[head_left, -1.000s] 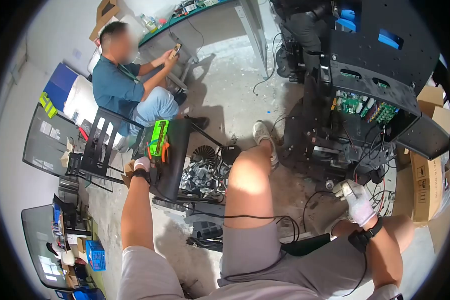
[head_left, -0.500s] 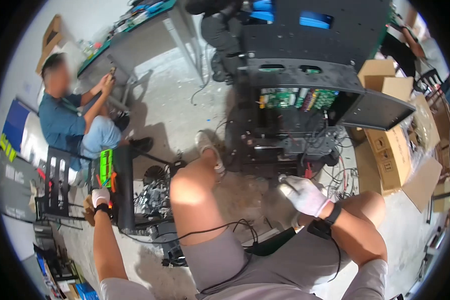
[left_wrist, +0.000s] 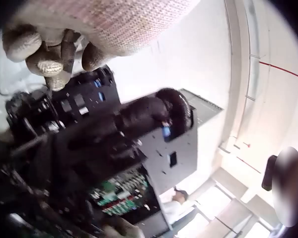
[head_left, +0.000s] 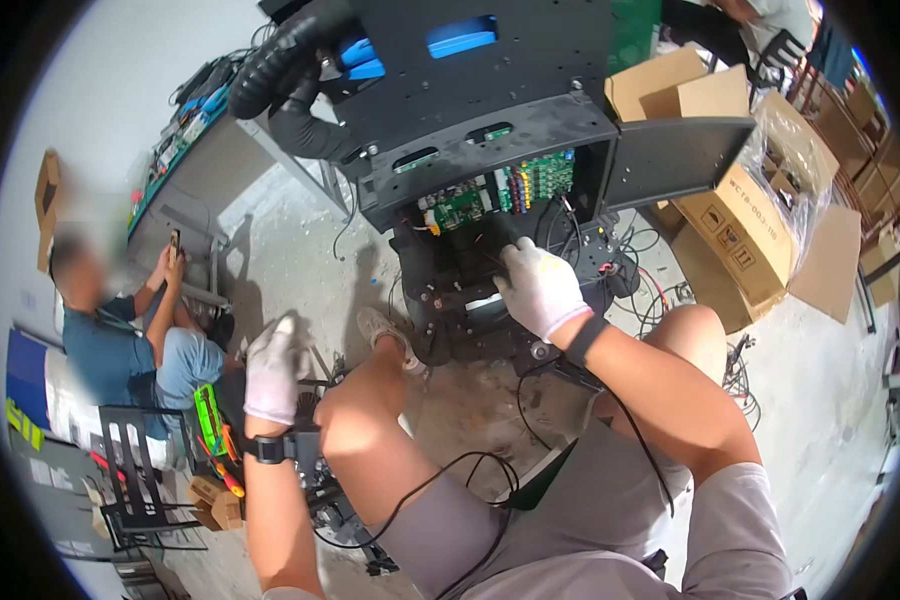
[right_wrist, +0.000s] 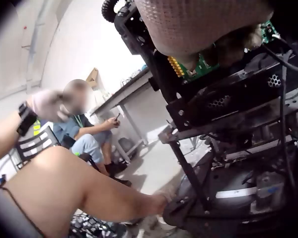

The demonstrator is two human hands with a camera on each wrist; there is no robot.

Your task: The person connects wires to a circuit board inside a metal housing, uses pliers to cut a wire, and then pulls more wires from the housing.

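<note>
White-gloved, my left hand [head_left: 275, 375] is raised beside my left knee, touching nothing that shows. Its fingers [left_wrist: 49, 67] are bent in the left wrist view, and whether something small lies between them is unclear. My right hand [head_left: 545, 290], gloved too, reaches to the front of a black machine [head_left: 490, 75], its fingertips just below the green circuit boards [head_left: 460, 210] in the open bay. In the right wrist view that hand [right_wrist: 198, 25] covers part of the boards [right_wrist: 203, 64]; what its fingertips touch is hidden.
The bay's black door [head_left: 675, 165] hangs open at right, beside cardboard boxes [head_left: 735, 235]. Loose cables [head_left: 640, 265] lie right of the machine. A seated person [head_left: 110, 335] holds a phone at left, near a black chair [head_left: 135, 460] and a bright green tool case [head_left: 208, 420].
The head view has swung right. My left hand has left the black seat by the green case and risen toward the machine. My right hand has moved forward and up to the open bay.
</note>
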